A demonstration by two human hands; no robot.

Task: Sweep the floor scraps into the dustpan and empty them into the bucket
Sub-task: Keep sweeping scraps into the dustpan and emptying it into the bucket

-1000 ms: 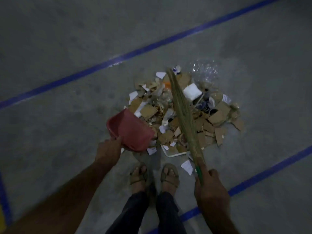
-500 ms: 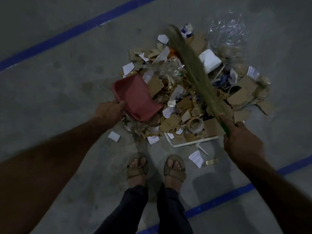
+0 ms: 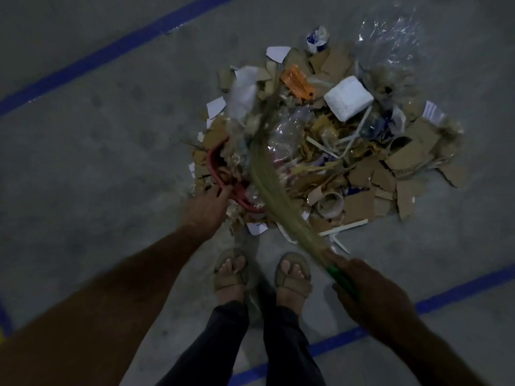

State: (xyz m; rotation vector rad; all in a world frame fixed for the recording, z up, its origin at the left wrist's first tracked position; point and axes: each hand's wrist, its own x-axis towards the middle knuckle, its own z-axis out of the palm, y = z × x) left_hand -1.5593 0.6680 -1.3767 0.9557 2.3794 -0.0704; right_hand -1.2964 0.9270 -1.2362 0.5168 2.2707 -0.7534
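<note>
- The red dustpan (image 3: 223,174) sits on the floor at the near-left edge of the scrap pile (image 3: 334,151), mostly buried; only its curved rim and part of its inner wall show through the litter.
- The left hand (image 3: 207,210) holds the dustpan at its near rim, fingers reaching onto the red edge; the frame is dim, so how far they wrap round it is hard to tell.
- The broom (image 3: 267,174) lies diagonally over the pile, its straw bristles bent across the dustpan's mouth and blurred at the far tip.
- The right hand (image 3: 373,302) is closed round the broom's green handle (image 3: 341,280), knuckles up.
- The pile is mainly torn brown cardboard and white paper bits, with a white foam block (image 3: 348,97), an orange plastic piece (image 3: 296,84), a tape roll (image 3: 330,204) and clear plastic film (image 3: 390,32) at its far-right edge.
- Two feet in tan sandals (image 3: 230,270) stand just beside the pile's near edge, dark trouser legs above them.
- The grey concrete floor (image 3: 83,162) carries blue tape lines (image 3: 92,57), one beyond the pile and one behind the feet.
</note>
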